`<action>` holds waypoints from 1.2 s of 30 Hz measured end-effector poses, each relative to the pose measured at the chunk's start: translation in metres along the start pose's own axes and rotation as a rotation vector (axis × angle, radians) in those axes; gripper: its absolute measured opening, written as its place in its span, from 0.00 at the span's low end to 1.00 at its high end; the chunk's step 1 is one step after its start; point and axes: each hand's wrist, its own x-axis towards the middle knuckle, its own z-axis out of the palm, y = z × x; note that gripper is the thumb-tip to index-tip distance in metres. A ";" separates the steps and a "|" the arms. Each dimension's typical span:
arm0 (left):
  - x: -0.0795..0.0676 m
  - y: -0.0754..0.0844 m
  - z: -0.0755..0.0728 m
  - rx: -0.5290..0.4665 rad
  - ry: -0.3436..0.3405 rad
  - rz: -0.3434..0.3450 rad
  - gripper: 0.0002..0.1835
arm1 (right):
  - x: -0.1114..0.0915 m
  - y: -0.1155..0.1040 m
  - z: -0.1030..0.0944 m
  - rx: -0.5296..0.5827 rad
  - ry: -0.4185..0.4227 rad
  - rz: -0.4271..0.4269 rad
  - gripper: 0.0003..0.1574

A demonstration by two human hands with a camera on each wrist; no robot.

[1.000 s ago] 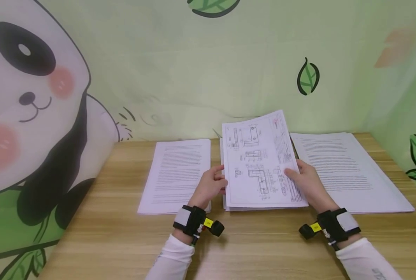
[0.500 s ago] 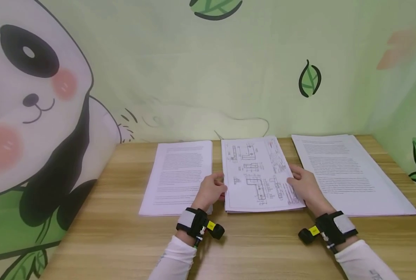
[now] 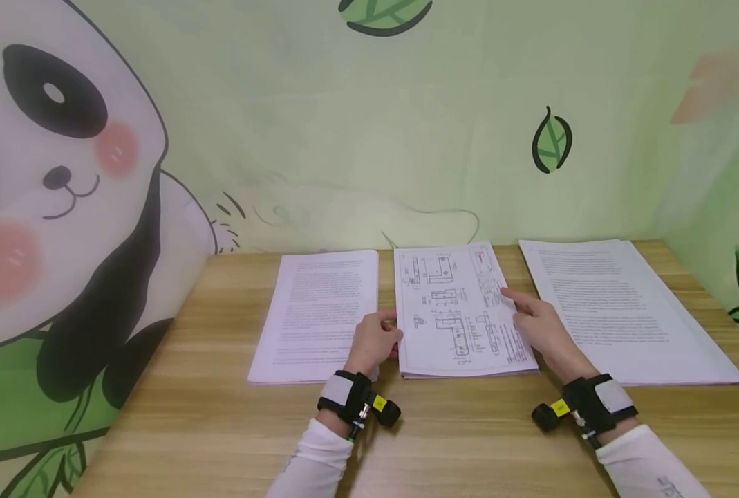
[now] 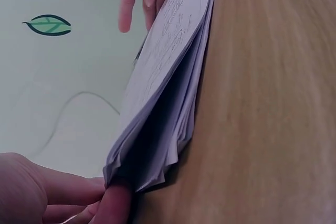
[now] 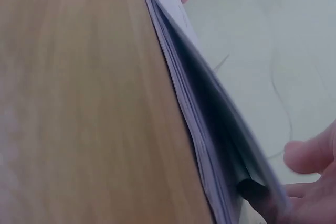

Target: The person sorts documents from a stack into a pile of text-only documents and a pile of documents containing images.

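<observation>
A stack of paper sheets (image 3: 434, 311), topped by a printed technical drawing, lies flat in the middle of the table in the head view. My left hand (image 3: 374, 340) is at its left edge with fingers bent. The left wrist view shows that hand (image 4: 47, 192) pinching the corner of the upper sheets (image 4: 157, 72), which bow up from the lower ones. At the right edge, my right hand (image 3: 546, 332) has its forefinger stretched over the drawing. In the right wrist view one finger (image 5: 252, 192) is under the raised upper sheets (image 5: 226, 98); the thumb (image 5: 302, 156) is apart from them.
One stack of text pages (image 3: 319, 315) lies left of the drawings. Another stack of text pages (image 3: 618, 311), fanned out, lies to the right. They share a wooden table (image 3: 462, 436), backed by a green wall cloth (image 3: 406, 138) with a panda and leaves.
A second ago both hands held the drawing sheets tilted above the stack. The sheets came down onto it, squared up with those beneath. The right forefinger has since stretched out over the paper.
</observation>
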 end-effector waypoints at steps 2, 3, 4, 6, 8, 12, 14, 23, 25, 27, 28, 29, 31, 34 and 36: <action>0.000 -0.001 0.001 0.005 0.022 0.012 0.22 | 0.000 -0.001 -0.001 -0.005 -0.011 -0.011 0.33; 0.000 -0.001 0.001 0.011 0.032 0.019 0.22 | -0.001 -0.002 -0.001 -0.007 -0.014 -0.019 0.33; 0.001 -0.001 0.001 0.018 0.044 0.026 0.22 | -0.001 -0.003 -0.002 -0.006 -0.014 -0.027 0.32; 0.001 -0.001 0.001 0.039 0.063 0.031 0.21 | -0.002 -0.004 -0.004 -0.008 -0.010 -0.045 0.31; 0.001 0.000 0.001 0.065 0.078 0.034 0.21 | -0.003 -0.003 -0.008 -0.011 0.008 -0.053 0.31; 0.000 0.002 0.000 0.104 0.107 0.035 0.20 | -0.005 -0.004 -0.024 -0.042 0.053 -0.070 0.33; 0.000 0.005 0.000 0.101 0.110 0.026 0.20 | -0.004 -0.002 -0.036 -0.066 0.079 -0.076 0.34; -0.007 0.023 0.011 0.046 0.093 0.089 0.19 | 0.019 0.059 -0.109 -0.258 0.167 -0.053 0.45; -0.010 0.026 0.015 0.036 0.067 0.106 0.18 | 0.005 0.049 -0.119 -0.241 0.117 -0.002 0.47; -0.013 0.029 0.020 0.025 0.032 0.116 0.18 | -0.008 0.041 -0.127 -0.230 0.092 0.034 0.49; -0.015 0.031 0.024 0.016 0.009 0.124 0.18 | -0.014 0.039 -0.132 -0.227 0.076 0.052 0.50; -0.017 0.032 0.028 0.009 -0.013 0.133 0.18 | -0.019 0.038 -0.136 -0.221 0.065 0.066 0.52; -0.021 0.036 0.038 -0.004 -0.059 0.145 0.18 | -0.026 0.042 -0.145 -0.232 0.068 0.092 0.53; -0.026 0.042 0.054 -0.041 -0.118 0.161 0.18 | -0.029 0.052 -0.158 -0.247 0.095 0.143 0.54; -0.028 0.046 0.066 -0.077 -0.146 0.166 0.17 | -0.028 0.058 -0.164 -0.259 0.135 0.178 0.54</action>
